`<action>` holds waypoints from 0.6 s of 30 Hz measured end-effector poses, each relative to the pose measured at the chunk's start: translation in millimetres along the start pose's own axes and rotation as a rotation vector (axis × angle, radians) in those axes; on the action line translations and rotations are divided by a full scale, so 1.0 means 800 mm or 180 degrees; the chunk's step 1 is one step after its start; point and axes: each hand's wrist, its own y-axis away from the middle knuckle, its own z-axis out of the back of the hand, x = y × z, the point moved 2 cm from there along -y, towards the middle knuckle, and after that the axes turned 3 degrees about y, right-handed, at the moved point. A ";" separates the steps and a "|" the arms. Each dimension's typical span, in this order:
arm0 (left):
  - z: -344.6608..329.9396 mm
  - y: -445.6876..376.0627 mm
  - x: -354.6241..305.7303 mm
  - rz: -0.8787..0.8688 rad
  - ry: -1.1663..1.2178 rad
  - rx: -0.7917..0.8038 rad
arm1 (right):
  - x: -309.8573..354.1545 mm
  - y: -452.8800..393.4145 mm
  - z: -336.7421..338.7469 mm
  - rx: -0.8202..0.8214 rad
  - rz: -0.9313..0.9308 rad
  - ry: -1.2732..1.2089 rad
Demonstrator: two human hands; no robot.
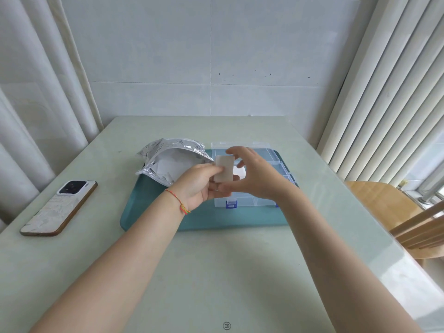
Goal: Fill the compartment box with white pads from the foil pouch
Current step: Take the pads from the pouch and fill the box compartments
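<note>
Holding one white pad [224, 169] up over the clear compartment box [264, 188], I am at the transfer step: pad out of the pouch, not yet in a cell. My left hand [199, 186] pinches the pad along its left edge, thumb on the face and fingers curled behind it. My right hand [252, 174] arches around the pad from the right, fingers curved over the top corner and thumb near the bottom; I cannot tell whether it actually grips the pad or only brushes it.

The foil pouch [173, 162] lies open on the left part of the teal tray [216, 219], mouth toward me, with more white pads visible inside. The compartment box sits on the right part of the same tray, lid open, blue latches at its near edge. Something pale shows in a cell just behind the pad, probably a pad already placed, though my hands hide most of the box.

Judging from this, filling is at an early stage. The next move calls for handing the pad fully to one hand, tipping it flat, and lowering it into a free cell without snagging the dividers. A phone [60, 207] lies on the table [216, 272], well left of the tray.
</note>
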 end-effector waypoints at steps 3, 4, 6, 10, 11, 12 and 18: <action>-0.001 -0.001 0.002 0.0075 0.0070 0.0076 | -0.004 -0.003 -0.010 -0.0128 0.0188 0.0413; -0.002 -0.001 0.002 0.0107 0.0128 0.0102 | -0.004 -0.004 -0.010 -0.0206 0.0197 0.0502; -0.004 -0.001 0.002 0.0139 0.0237 0.0158 | -0.004 -0.004 -0.009 -0.0296 0.0194 0.0664; -0.009 -0.002 0.003 0.0100 0.0308 0.0092 | -0.003 -0.002 -0.004 -0.0218 -0.0006 0.0301; -0.010 -0.003 0.003 0.0070 0.0341 0.0027 | -0.005 -0.001 -0.002 -0.0224 -0.0170 0.0028; -0.011 -0.004 0.003 0.0046 0.0368 -0.0018 | -0.007 0.000 0.001 -0.0250 -0.0362 -0.0292; -0.024 -0.009 0.001 0.0053 0.0425 0.0038 | -0.025 0.003 0.019 -0.0395 -0.0791 -0.2208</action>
